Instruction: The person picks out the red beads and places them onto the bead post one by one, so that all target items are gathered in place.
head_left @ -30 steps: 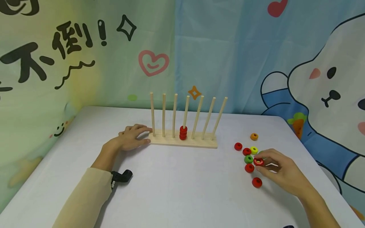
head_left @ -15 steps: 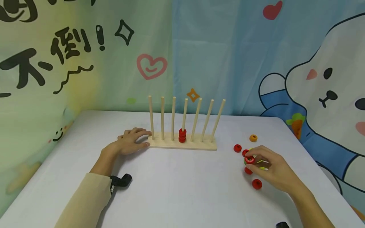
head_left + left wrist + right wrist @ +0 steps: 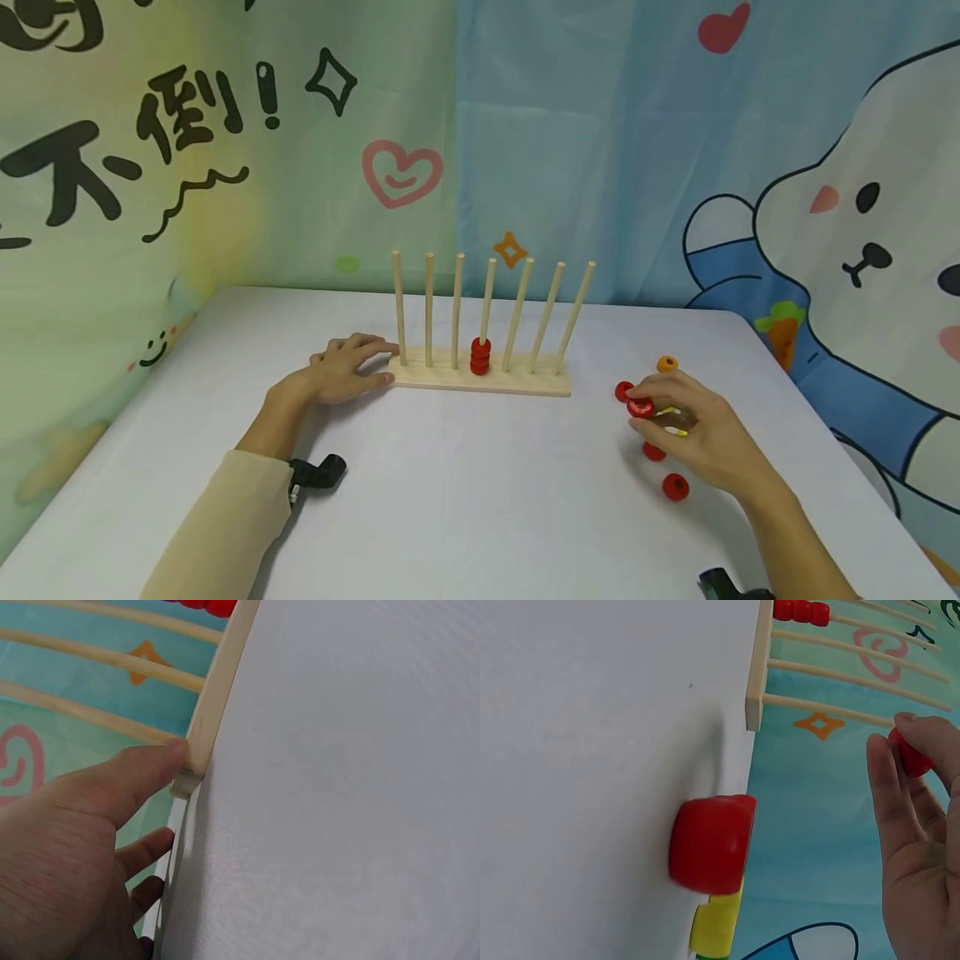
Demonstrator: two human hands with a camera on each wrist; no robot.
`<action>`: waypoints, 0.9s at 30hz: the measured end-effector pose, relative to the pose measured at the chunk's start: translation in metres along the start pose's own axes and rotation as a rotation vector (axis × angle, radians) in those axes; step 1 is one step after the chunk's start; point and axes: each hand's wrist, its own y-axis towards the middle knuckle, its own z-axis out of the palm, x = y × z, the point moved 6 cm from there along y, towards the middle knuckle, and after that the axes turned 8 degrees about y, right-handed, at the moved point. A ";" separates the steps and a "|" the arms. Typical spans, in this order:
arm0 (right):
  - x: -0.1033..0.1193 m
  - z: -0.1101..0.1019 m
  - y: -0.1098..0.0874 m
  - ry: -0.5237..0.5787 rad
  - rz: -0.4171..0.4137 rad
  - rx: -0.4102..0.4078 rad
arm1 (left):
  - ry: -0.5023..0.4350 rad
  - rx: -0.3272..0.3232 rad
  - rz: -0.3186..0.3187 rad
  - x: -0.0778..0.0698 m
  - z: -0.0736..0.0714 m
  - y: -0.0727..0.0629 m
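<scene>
My left hand [image 3: 341, 375] is at the left end of a wooden peg rack [image 3: 442, 381], thumb at its front corner and index finger at the back, pinching the base. In the left wrist view the thumb [image 3: 150, 776] lies against the base edge. Several upright pegs stand in the rack. A stack of red beads [image 3: 480, 357] sits low on the middle peg. Right of the rack, my right hand [image 3: 708, 429] pinches a red bead [image 3: 640, 407] between thumb and fingertips, above the loose beads. The right wrist view shows this held bead [image 3: 910, 754] raised off the table.
Loose beads lie on the white table [image 3: 480, 500]: an orange one [image 3: 667, 364] behind the right hand, a red one [image 3: 623, 391] beyond the fingertips, and red ones [image 3: 654, 451] [image 3: 676, 487] nearer. A yellow bead [image 3: 718, 926] is partly hidden. A printed curtain [image 3: 540, 150] hangs behind.
My right hand has moved left and slightly away from me with the red bead, passing over the loose ones. My left hand has stayed on the rack's end.
</scene>
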 end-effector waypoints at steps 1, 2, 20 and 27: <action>0.001 0.001 0.002 0.008 -0.008 -0.004 | 0.003 0.000 -0.002 0.000 0.000 0.000; 0.003 0.002 0.004 0.016 -0.017 -0.008 | 0.006 0.001 -0.004 0.000 0.000 0.000; 0.013 0.018 0.021 0.117 -0.108 -0.017 | 0.002 -0.005 0.006 -0.001 0.000 0.000; 0.016 0.021 0.031 0.126 -0.103 -0.023 | -0.007 0.005 0.017 -0.002 -0.002 -0.002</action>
